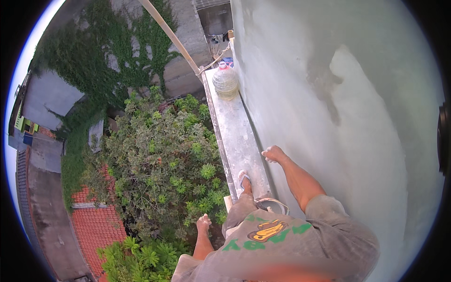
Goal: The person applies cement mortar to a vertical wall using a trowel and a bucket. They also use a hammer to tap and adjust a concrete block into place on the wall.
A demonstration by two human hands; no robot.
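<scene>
My right hand (274,154) is held in front of me beside the smooth grey-white wall (300,117), its fingers curled in, white stuff on them and nothing seen in them. My left hand (203,223) hangs out on the left above the greenery, closed, with no object showing. One foot in a pale sandal (244,177) stands on a narrow, white-spattered plank (237,136). At the plank's far end stands a big clear plastic bottle (225,83) with a pinkish-red neck, partly filled. A pale curved strap or rim (277,202) shows by my legs, mostly hidden.
A bamboo pole (171,35) slants up from the plank's far end, tied with rope (216,61). Left of the plank is a drop, with a leafy tree (164,155) and a red tiled roof (96,225) below. The wall borders the plank's right side.
</scene>
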